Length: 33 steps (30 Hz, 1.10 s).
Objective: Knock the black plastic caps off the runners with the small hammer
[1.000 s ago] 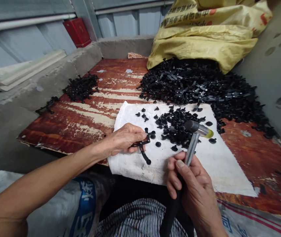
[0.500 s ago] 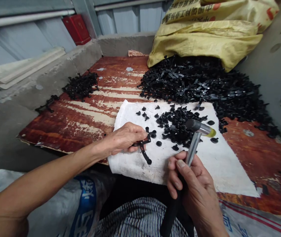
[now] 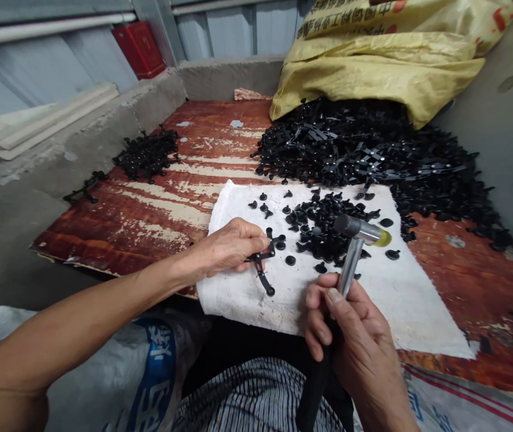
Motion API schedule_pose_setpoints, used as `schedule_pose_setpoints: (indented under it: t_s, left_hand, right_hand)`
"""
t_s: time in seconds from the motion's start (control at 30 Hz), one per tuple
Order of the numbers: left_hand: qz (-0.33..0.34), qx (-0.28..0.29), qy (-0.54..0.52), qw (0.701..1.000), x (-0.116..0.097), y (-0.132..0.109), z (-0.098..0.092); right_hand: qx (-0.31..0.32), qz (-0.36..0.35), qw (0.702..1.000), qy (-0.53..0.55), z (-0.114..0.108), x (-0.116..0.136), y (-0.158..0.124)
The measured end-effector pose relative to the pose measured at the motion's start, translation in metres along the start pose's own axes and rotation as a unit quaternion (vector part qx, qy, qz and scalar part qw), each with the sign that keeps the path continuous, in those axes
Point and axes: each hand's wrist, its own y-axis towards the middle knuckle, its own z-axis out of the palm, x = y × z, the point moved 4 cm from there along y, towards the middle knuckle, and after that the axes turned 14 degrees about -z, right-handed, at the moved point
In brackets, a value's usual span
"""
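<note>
My left hand (image 3: 238, 246) is closed on a black jointed linkage (image 3: 263, 279), whose curved arm hangs down over the white cloth (image 3: 247, 306). Part of that linkage is hidden by my fingers. My right hand (image 3: 350, 324) grips a mallet (image 3: 350, 264) where its metal shaft meets the black handle. The mallet's head, black at one end and yellow at the other, is raised above a pile of small black round pieces (image 3: 323, 222). A single round black piece (image 3: 290, 260) lies just right of the linkage.
A large heap of black linkages (image 3: 359, 150) spills from a yellow woven sack (image 3: 373, 66) at the back right. A smaller linkage pile (image 3: 147, 155) sits at the left of the worn red-brown board (image 3: 161, 222). A low concrete ledge (image 3: 233, 79) borders the back.
The linkage in my left hand has tilted slightly, its lower end shifting a little up and left. The mallet has moved only slightly. Both hands keep their holds.
</note>
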Motion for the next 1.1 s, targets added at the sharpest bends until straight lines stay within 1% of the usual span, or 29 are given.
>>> schedule_pose_setpoints:
  t_s: [0.07, 0.13, 0.17, 0.2, 0.23, 0.3, 0.37, 0.4, 0.43, 0.47, 0.53, 0.6, 0.7, 0.73, 0.8, 0.87, 0.9, 0.97, 1.03, 1.07, 1.1]
  left_hand:
    - [0.007, -0.007, 0.019, 1.000, -0.001, 0.000, 0.000]
    - [0.011, -0.004, 0.032, 0.999, -0.001, 0.001, -0.001]
    - [0.010, -0.005, 0.038, 0.999, -0.001, 0.001, -0.001]
    - [0.006, -0.009, 0.047, 0.999, -0.001, 0.002, -0.003]
    - [-0.001, -0.013, 0.060, 0.998, -0.001, 0.004, -0.004]
    - [-0.012, -0.022, 0.091, 0.996, -0.001, 0.006, -0.007]
    - [-0.016, -0.025, 0.113, 0.993, -0.002, 0.008, -0.010]
    - [-0.015, -0.026, 0.117, 0.993, -0.002, 0.009, -0.010]
    - [-0.015, -0.027, 0.119, 0.992, -0.003, 0.009, -0.011]
    - [-0.015, -0.028, 0.121, 0.992, -0.003, 0.010, -0.011]
    - [-0.016, -0.029, 0.120, 0.992, -0.003, 0.010, -0.011]
    - [-0.012, -0.022, 0.113, 0.993, -0.001, 0.011, -0.010]
    - [-0.007, -0.006, 0.091, 0.996, 0.003, 0.014, -0.010]
    - [-0.005, -0.002, 0.084, 0.996, 0.004, 0.015, -0.011]
    - [0.001, 0.002, 0.071, 0.998, 0.005, 0.016, -0.011]
    - [0.006, 0.011, 0.058, 0.998, 0.005, 0.014, -0.010]
    - [0.006, 0.015, 0.054, 0.998, 0.004, 0.013, -0.010]
    - [0.003, 0.018, 0.049, 0.999, 0.004, 0.012, -0.008]
    - [-0.002, 0.009, 0.048, 0.999, 0.004, 0.012, -0.008]
    - [-0.002, 0.005, 0.048, 0.999, 0.005, 0.012, -0.007]
    - [0.001, 0.004, 0.048, 0.999, 0.005, 0.013, -0.007]
  right_hand:
    - [0.010, 0.014, 0.999, -0.036, -0.003, 0.004, -0.002]
    - [0.043, 0.023, 0.991, -0.121, -0.007, 0.012, -0.003]
    - [0.063, 0.016, 0.981, -0.185, -0.010, 0.017, -0.002]
    - [0.084, -0.004, 0.962, -0.260, -0.013, 0.024, -0.001]
    - [0.108, -0.037, 0.935, -0.336, -0.014, 0.031, 0.002]
    - [0.156, -0.135, 0.861, -0.464, -0.014, 0.044, 0.008]
    - [0.202, -0.240, 0.783, -0.537, -0.009, 0.054, 0.012]
    - [0.222, -0.281, 0.749, -0.557, -0.005, 0.058, 0.012]
    - [0.236, -0.314, 0.722, -0.569, -0.001, 0.060, 0.013]
    - [0.244, -0.339, 0.702, -0.576, 0.002, 0.063, 0.013]
    - [0.250, -0.373, 0.678, -0.582, 0.008, 0.066, 0.012]
    - [0.253, -0.389, 0.659, -0.592, 0.011, 0.067, 0.013]
    - [0.287, -0.356, 0.633, -0.625, 0.012, 0.063, 0.015]
    - [0.297, -0.343, 0.633, -0.627, 0.012, 0.063, 0.015]
    - [0.296, -0.338, 0.651, -0.611, 0.014, 0.066, 0.013]
    - [0.262, -0.361, 0.676, -0.586, 0.016, 0.072, 0.009]
    - [0.245, -0.371, 0.681, -0.582, 0.016, 0.073, 0.008]
    - [0.247, -0.366, 0.673, -0.593, 0.015, 0.070, 0.009]
    - [0.288, -0.334, 0.660, -0.608, 0.015, 0.064, 0.011]
    - [0.304, -0.320, 0.660, -0.608, 0.014, 0.062, 0.012]
    - [0.305, -0.314, 0.668, -0.603, 0.014, 0.063, 0.012]
